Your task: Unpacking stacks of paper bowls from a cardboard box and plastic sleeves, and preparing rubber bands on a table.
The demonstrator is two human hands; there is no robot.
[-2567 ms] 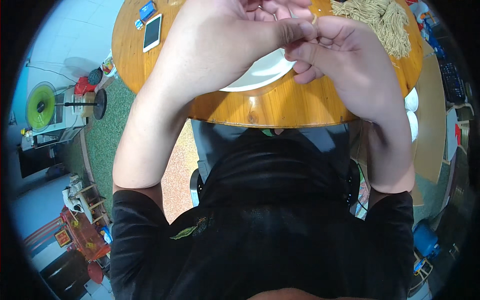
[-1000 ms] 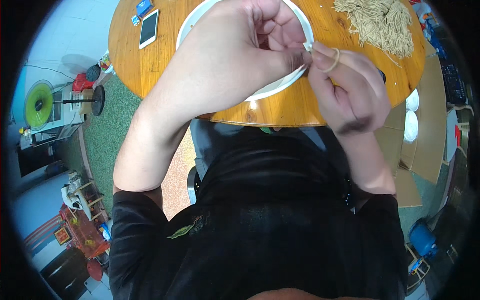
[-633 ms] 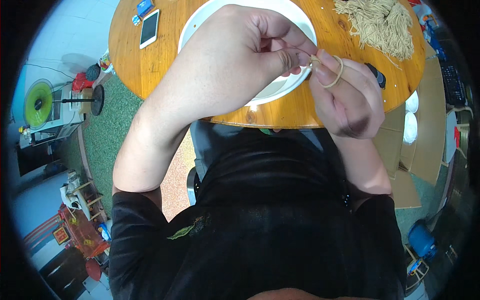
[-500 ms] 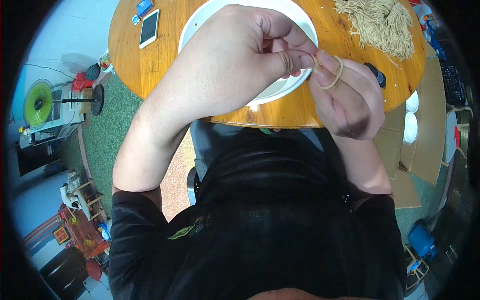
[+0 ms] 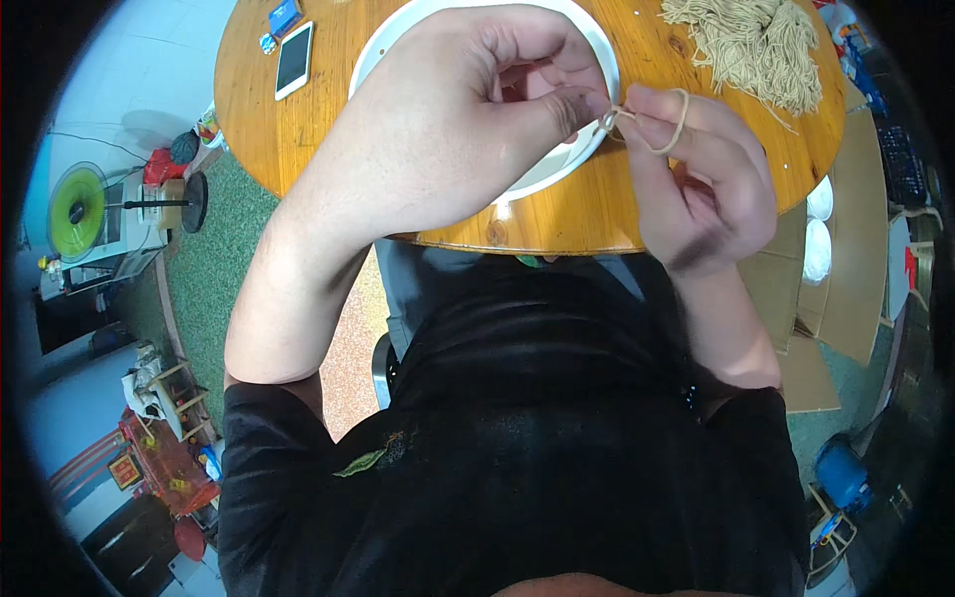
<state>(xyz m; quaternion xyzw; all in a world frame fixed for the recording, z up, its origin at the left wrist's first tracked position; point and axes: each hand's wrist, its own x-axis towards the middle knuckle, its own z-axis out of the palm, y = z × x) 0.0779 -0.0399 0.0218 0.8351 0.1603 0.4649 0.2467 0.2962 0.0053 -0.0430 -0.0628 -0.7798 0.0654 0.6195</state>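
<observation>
My left hand [image 5: 453, 124] is above a white basin [image 5: 542, 182], its thumb and forefinger pinched on one end of a beige cord [image 5: 680, 124]. A tiny loop or ring shows at the left fingertips; its exact kind is too small to tell. To the right, my right hand [image 5: 711, 169] grips the same cord between thumb and fingers. A wider curve of the cord rises over the right fingers. A short stretch of it runs between the two hands, which are slightly apart. Most of the basin's inside is hidden behind my left hand.
The round wooden table [image 5: 497, 235] bears a heap of beige cords [image 5: 751, 50] at the far right. A white phone [image 5: 293, 62] and a small blue box [image 5: 285, 14] lie at the far left. Cardboard sheets [image 5: 851, 249] stand right of the table; a green fan [image 5: 78, 209] is at left.
My hands have drawn slightly apart, the left moving a little left. The cord's short stretch and tiny loop now show between the fingertips. My right fingers have shifted on the cord.
</observation>
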